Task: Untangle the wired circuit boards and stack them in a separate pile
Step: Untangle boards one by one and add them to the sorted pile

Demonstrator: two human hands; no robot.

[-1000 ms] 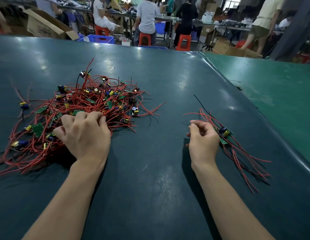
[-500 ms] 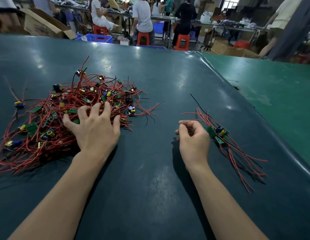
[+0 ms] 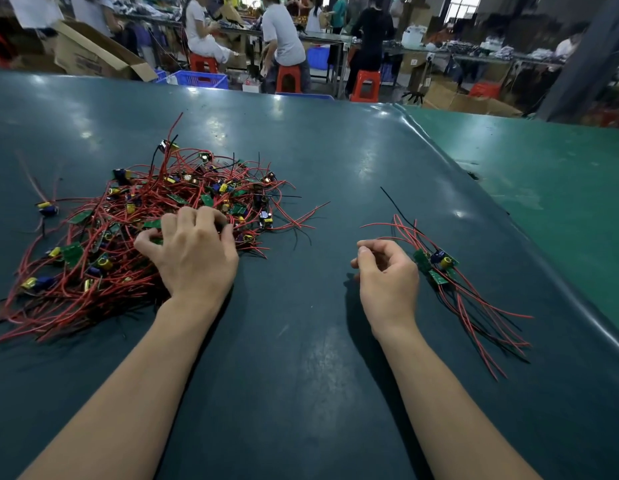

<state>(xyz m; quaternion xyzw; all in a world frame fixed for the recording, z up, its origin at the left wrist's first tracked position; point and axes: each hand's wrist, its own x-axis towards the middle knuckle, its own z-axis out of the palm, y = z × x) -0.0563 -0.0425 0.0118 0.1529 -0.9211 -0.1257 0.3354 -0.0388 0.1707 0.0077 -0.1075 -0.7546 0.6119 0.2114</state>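
Two bare forearms reach over the dark desk (image 3: 301,375). The right hand (image 3: 387,275) rests on the desk, its grip loosely curled and holding nothing, just left of the small pile (image 3: 439,265) of sorted boards with red wires trailing. The left hand (image 3: 193,254) lies on the near edge of the tangle (image 3: 128,230), fingers curled into the wires; what its grip holds cannot be told. Beyond, people sit on red stools (image 3: 287,77).
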